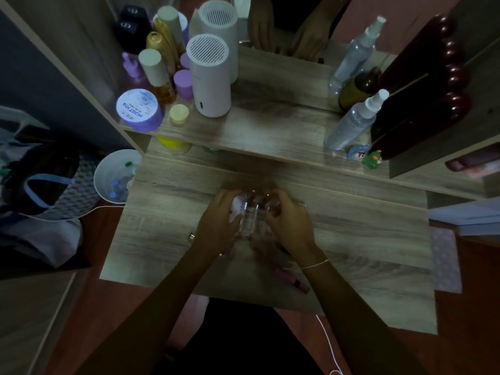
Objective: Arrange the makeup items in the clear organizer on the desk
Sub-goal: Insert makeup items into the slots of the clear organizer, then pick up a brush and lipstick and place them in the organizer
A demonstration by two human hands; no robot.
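A clear organizer (250,217) stands on the wooden desk (351,239) at the centre, hard to make out in the dim light. My left hand (216,226) grips its left side and my right hand (288,220) grips its right side. Something white (236,205) shows inside it by my left fingers. A pink makeup tube (293,281) lies on the desk just below my right wrist. A small metallic item (191,235) lies to the left of my left hand.
On the shelf behind stand a white cylinder (209,77), a purple jar (139,109), several bottles, a spray bottle (354,120) and a dark red case (422,85). A white bin (116,175) sits left of the desk. A mirror behind reflects my hands.
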